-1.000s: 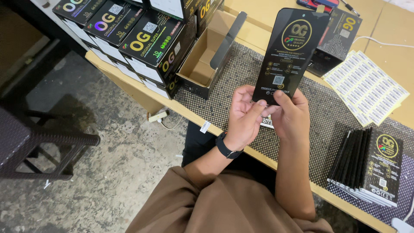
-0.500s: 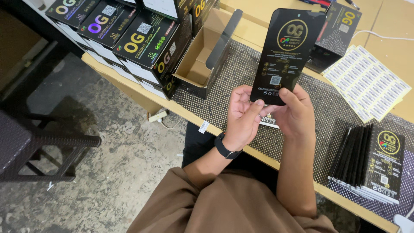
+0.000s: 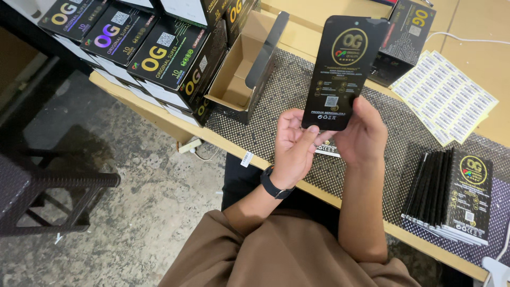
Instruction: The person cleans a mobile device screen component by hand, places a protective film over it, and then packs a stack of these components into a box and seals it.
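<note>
Wooden surface with a dark woven mat over its middle, above a mottled concrete floor with a dark stool at left. At the far left of the surface, stacked black cartons, closed. Just beside them an open cardboard box, flap raised, inside bare brown. Further right, sheets of small white labels and another black box. Near the right edge, a row of flat black packets standing on edge, pressed together. A small white tag hanging off the near edge. Held upright over the mat, near the front edge: a flat black packet, gripped at its lower end by left hand and right hand, fingers closed on it. Bare mat on either side of the hands.
</note>
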